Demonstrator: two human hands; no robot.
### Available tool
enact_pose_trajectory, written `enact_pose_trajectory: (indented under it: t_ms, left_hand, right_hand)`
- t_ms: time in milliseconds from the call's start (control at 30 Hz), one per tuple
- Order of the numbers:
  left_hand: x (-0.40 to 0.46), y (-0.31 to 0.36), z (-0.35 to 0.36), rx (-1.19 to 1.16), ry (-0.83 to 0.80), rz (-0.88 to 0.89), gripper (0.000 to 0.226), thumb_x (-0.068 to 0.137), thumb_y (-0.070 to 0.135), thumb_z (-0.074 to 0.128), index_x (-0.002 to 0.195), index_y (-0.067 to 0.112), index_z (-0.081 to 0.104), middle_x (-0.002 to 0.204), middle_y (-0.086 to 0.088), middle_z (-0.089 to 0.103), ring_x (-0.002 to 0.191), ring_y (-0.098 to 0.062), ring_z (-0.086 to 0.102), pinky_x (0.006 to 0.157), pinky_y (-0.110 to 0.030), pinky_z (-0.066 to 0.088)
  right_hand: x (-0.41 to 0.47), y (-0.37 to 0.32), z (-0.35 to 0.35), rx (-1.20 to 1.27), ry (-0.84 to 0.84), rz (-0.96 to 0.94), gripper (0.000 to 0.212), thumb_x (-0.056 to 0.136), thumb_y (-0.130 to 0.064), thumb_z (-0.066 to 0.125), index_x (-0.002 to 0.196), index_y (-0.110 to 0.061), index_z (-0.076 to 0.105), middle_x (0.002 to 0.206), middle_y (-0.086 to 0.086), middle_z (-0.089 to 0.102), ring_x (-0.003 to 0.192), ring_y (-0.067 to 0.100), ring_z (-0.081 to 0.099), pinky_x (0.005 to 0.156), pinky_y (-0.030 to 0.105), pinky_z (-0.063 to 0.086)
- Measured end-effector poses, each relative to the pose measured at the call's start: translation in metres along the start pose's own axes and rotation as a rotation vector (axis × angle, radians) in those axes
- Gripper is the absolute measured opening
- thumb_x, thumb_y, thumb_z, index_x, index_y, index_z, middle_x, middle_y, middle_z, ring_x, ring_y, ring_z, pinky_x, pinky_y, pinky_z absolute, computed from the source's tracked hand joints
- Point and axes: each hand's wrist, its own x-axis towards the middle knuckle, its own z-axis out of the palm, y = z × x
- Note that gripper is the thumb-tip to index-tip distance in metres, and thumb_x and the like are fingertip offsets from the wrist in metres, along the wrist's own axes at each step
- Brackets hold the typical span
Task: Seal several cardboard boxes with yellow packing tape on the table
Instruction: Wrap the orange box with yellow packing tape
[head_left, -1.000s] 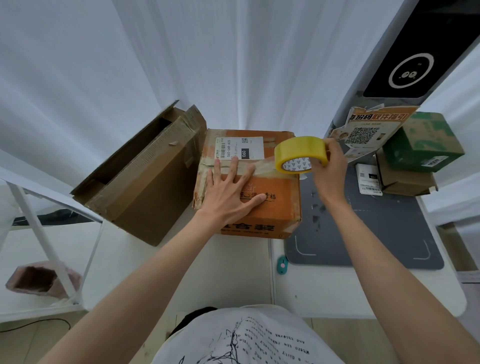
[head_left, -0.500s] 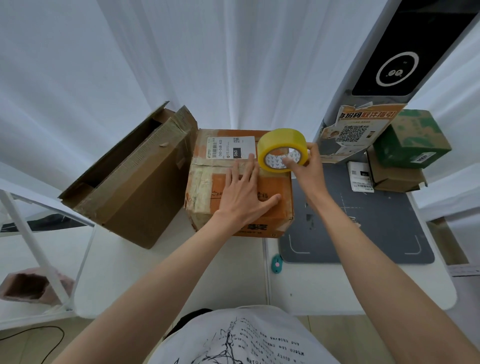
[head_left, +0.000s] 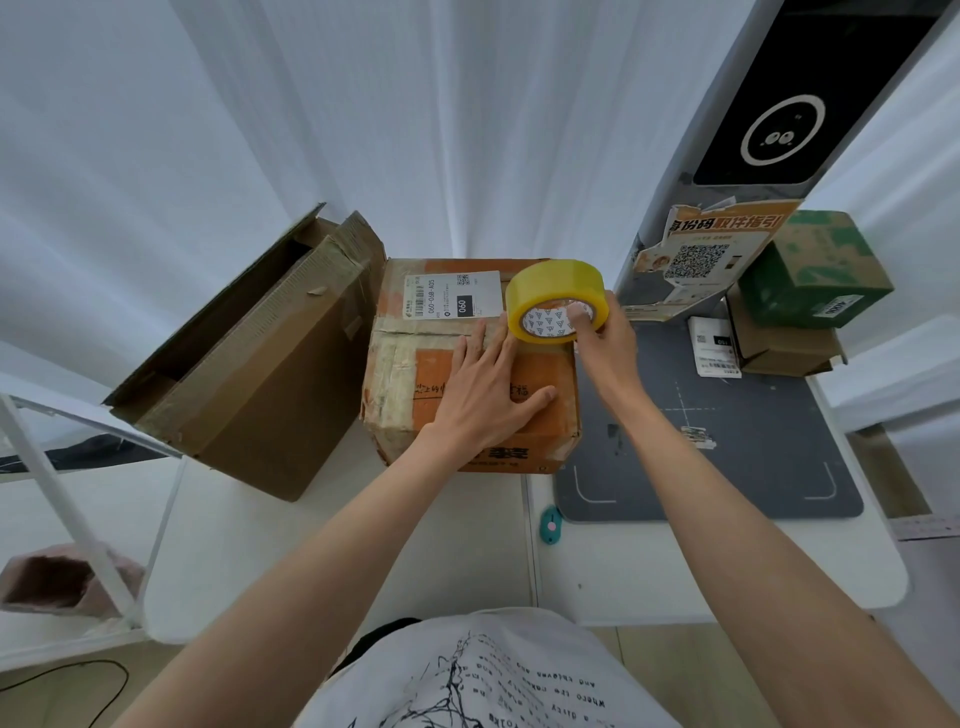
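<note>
Box (head_left: 470, 364): orange, on the table (head_left: 332, 540).
Left hand (head_left: 488, 387): fingers flat, pressing the box top.
Right hand (head_left: 602, 340): grips the tape (head_left: 556, 300), at the box's far right corner.
Brown box (head_left: 249, 364): flaps open, left of the box.

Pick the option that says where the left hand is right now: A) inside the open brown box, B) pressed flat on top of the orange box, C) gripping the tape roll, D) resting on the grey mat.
B: the left hand lies flat, fingers spread, on top of the orange box, while the right hand holds the yellow tape roll at the box's far right edge.
</note>
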Motion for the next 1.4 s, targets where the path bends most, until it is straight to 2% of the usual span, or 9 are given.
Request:
enact_pose_trajectory:
  t_ms: [167, 367, 467, 667, 800, 933, 1033, 1133, 1400]
  left_hand:
    - [-0.002, 0.000, 0.002, 0.034, -0.021, 0.026, 0.096, 0.088, 0.079, 0.024, 0.162, 0.025, -0.005, 0.170, 0.004, -0.008, 0.156, -0.031, -0.010, 0.126, -0.050, -0.003]
    - [0.001, 0.006, 0.004, 0.018, -0.049, -0.010, 0.111, 0.079, 0.089, 0.028, 0.162, 0.025, -0.008, 0.171, 0.003, -0.005, 0.155, -0.034, -0.011, 0.125, -0.057, -0.001]
    - [0.006, 0.012, 0.001, -0.057, -0.060, -0.058, 0.117, 0.077, 0.092, 0.036, 0.161, 0.027, -0.011, 0.171, 0.002, 0.000, 0.155, -0.037, -0.011, 0.124, -0.060, -0.003]
    - [0.005, 0.014, 0.004, 0.010, -0.077, -0.048, 0.122, 0.073, 0.096, 0.034, 0.161, 0.025, -0.013, 0.170, 0.001, -0.013, 0.154, -0.032, -0.018, 0.124, -0.057, -0.008]
    - [-0.001, 0.000, 0.001, -0.063, 0.003, -0.053, 0.122, 0.079, 0.091, 0.040, 0.161, 0.018, -0.012, 0.169, 0.001, -0.018, 0.156, -0.014, -0.010, 0.127, -0.038, -0.004]
    - [-0.003, -0.010, -0.009, -0.053, -0.025, -0.016, 0.114, 0.084, 0.083, 0.047, 0.162, 0.020, -0.006, 0.170, 0.004, -0.010, 0.156, -0.011, -0.004, 0.128, -0.035, 0.000]
    - [-0.002, -0.009, -0.008, -0.029, -0.033, -0.009, 0.112, 0.084, 0.084, 0.045, 0.163, 0.020, -0.004, 0.170, 0.004, -0.006, 0.156, -0.010, -0.006, 0.128, -0.036, -0.001]
    - [-0.003, -0.008, -0.009, -0.050, -0.031, -0.028, 0.113, 0.084, 0.083, 0.048, 0.163, 0.021, -0.002, 0.170, 0.004, -0.002, 0.156, -0.010, -0.005, 0.124, -0.029, -0.007]
    - [-0.002, -0.009, -0.009, -0.054, -0.042, -0.045, 0.115, 0.082, 0.085, 0.048, 0.163, 0.020, -0.001, 0.171, 0.004, 0.000, 0.156, -0.010, -0.005, 0.125, -0.031, -0.004]
  right_hand:
    - [0.001, -0.001, -0.013, 0.248, 0.087, 0.099, 0.013, 0.101, -0.009, 0.048, 0.110, -0.016, 0.053, 0.113, 0.010, 0.061, 0.104, 0.017, 0.063, 0.071, 0.029, 0.060]
    - [0.001, -0.003, -0.016, 0.364, 0.124, 0.167, 0.013, 0.101, -0.016, 0.057, 0.096, -0.028, 0.057, 0.114, 0.009, 0.064, 0.107, 0.023, 0.065, 0.066, 0.031, 0.061]
    - [0.005, -0.002, -0.014, 0.370, 0.086, 0.202, 0.010, 0.097, -0.019, 0.065, 0.103, -0.026, 0.061, 0.114, 0.008, 0.066, 0.105, 0.021, 0.067, 0.065, 0.026, 0.059]
    - [0.007, 0.007, -0.013, 0.271, 0.005, 0.242, 0.038, 0.094, -0.021, 0.070, 0.129, -0.012, 0.061, 0.118, 0.006, 0.069, 0.106, 0.017, 0.068, 0.065, 0.018, 0.056]
    - [0.008, 0.010, -0.011, 0.237, 0.034, 0.238, 0.030, 0.095, -0.034, 0.067, 0.122, -0.021, 0.063, 0.117, 0.003, 0.070, 0.109, 0.019, 0.067, 0.086, 0.042, 0.062]
    - [0.007, -0.002, -0.014, 0.046, 0.083, 0.098, 0.012, 0.098, -0.030, 0.056, 0.103, -0.021, 0.062, 0.103, 0.005, 0.067, 0.102, 0.024, 0.063, 0.088, 0.055, 0.056]
    - [0.004, -0.012, -0.013, -0.092, 0.095, -0.081, 0.013, 0.098, -0.020, 0.053, 0.098, -0.007, 0.054, 0.084, 0.004, 0.059, 0.084, 0.023, 0.058, 0.078, 0.049, 0.051]
    - [0.000, -0.024, -0.008, -0.211, 0.117, -0.218, 0.010, 0.096, -0.008, 0.052, 0.091, -0.013, 0.045, 0.073, -0.007, 0.046, 0.068, 0.010, 0.046, 0.064, 0.032, 0.035]
    - [-0.001, -0.036, -0.001, -0.247, 0.159, -0.245, 0.013, 0.096, -0.006, 0.054, 0.092, -0.014, 0.044, 0.078, -0.003, 0.045, 0.072, 0.018, 0.044, 0.058, 0.020, 0.030]
